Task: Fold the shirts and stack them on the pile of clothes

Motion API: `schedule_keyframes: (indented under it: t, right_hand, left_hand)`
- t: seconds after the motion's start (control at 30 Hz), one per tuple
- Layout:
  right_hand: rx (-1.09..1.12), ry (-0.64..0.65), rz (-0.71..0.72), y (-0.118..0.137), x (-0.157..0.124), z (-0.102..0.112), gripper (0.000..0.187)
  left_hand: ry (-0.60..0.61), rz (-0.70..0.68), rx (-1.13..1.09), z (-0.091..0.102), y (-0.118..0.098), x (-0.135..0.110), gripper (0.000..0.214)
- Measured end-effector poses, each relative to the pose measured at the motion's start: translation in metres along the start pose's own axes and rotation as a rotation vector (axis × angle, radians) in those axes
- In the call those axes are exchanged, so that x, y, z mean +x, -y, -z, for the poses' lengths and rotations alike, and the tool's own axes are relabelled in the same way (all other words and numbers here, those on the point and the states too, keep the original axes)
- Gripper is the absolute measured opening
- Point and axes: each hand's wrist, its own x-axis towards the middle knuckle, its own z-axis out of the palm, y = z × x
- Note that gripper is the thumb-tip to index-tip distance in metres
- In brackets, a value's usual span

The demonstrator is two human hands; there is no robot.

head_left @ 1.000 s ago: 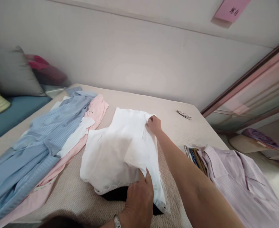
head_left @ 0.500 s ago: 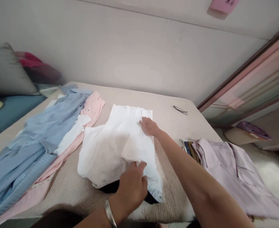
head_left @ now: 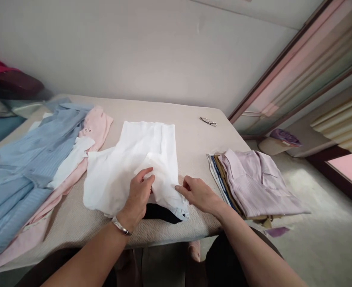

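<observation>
A white garment point(head_left: 134, 139), like a shirt, lies spread on the covered surface, its right part folded inward. Black cloth point(head_left: 161, 212) shows beneath its near edge. Over the folded part hovers my left hand point(head_left: 138, 193), a bracelet on its wrist; thumb and index finger are apart, the other fingers curled. My right hand point(head_left: 198, 194) is at the garment's right edge, its fingers curled in and its thumb and index finger closed on the cloth there.
Blue striped clothes point(head_left: 38, 147) lie on the left beside a pink garment point(head_left: 98, 123). On the right is a folded stack topped by a lilac shirt point(head_left: 254, 183). Glasses point(head_left: 208, 121) rest near the back right corner. The surface point(head_left: 152, 237) ends close to my legs.
My right hand has come back from the garment's far right corner to its near right edge. My left hand has moved off the near edge, fingers parted. The view has turned right.
</observation>
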Motion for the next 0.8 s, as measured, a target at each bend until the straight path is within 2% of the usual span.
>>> schedule_keyframes:
  t: [0.1,0.27,0.4,0.5,0.67,0.8]
  right_hand:
    - [0.163,0.118,-0.038,-0.001,0.006,-0.004,0.031]
    - [0.176,0.158,-0.009,-0.006,0.008,-0.013,0.018]
    - [0.304,0.288,-0.071,-0.020,0.011,-0.008,0.021]
    - [0.360,0.331,-0.139,-0.019,0.011,-0.002,0.015]
    - [0.344,0.372,-0.135,-0.007,0.009,-0.003,0.031]
    - [0.370,0.408,-0.109,-0.012,0.009,-0.007,0.028]
  left_hand:
    - [0.014,-0.043,0.071,0.000,0.005,0.002,0.060]
    - [-0.013,-0.038,0.177,0.002,0.010,0.008,0.054]
    - [0.039,-0.014,0.353,0.007,0.008,0.011,0.042]
    - [0.042,-0.043,0.429,0.009,0.008,0.013,0.036]
    - [0.016,-0.104,0.553,0.010,0.013,0.016,0.036]
    - [0.033,-0.132,0.707,0.011,0.016,0.018,0.039]
